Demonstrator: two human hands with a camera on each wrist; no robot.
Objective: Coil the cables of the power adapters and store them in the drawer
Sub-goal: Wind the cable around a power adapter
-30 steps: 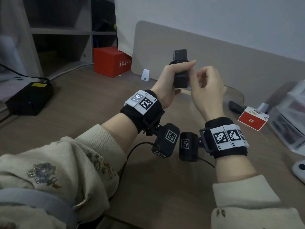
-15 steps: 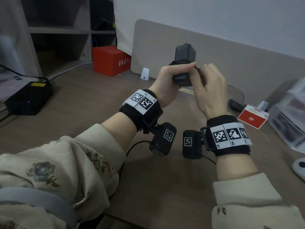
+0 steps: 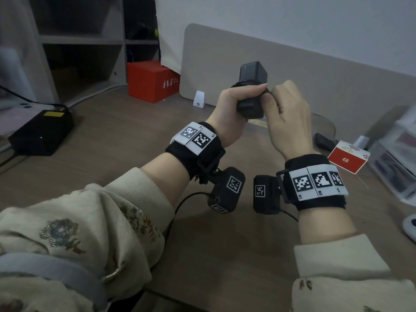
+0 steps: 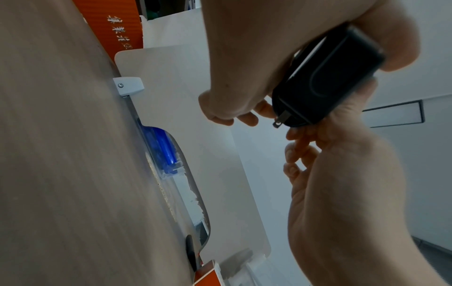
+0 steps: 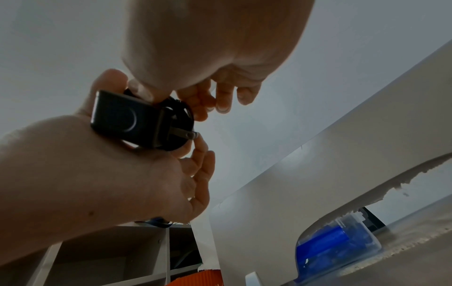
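The wooden table spreads beneath both raised forearms, a red box at its back edge. Above it, the left hand has its grip wrapped round the black power adapter, held upright. The right hand pinches the coiled cable against the adapter's side. Smallest, the metal prongs jut out below.
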